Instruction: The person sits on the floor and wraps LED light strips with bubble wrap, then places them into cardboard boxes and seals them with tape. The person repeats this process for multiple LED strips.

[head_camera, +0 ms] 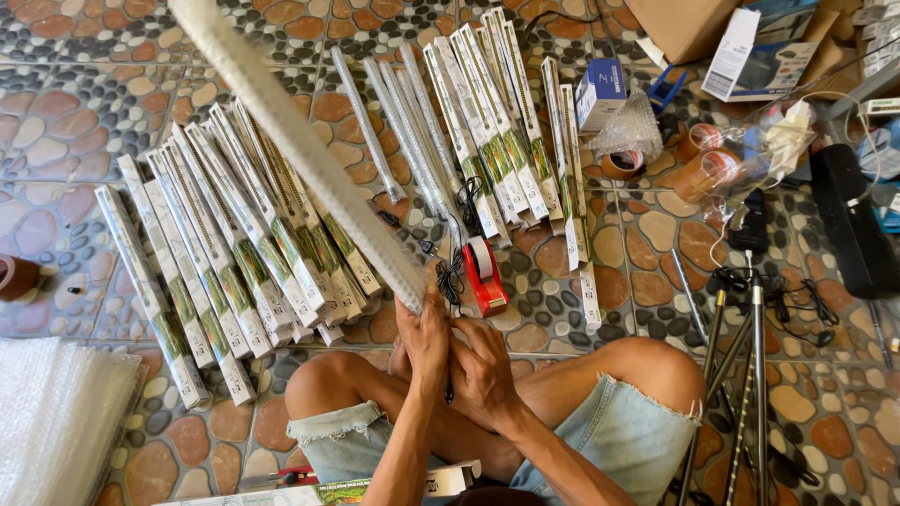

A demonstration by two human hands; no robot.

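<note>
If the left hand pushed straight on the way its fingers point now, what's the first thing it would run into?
The left hand points up and away, along the bubble-wrapped tube that both hands hold. Past the tube's end, the first thing on the floor in that line looks like the black cable beside the red tape dispenser, though depth is unclear.
</note>
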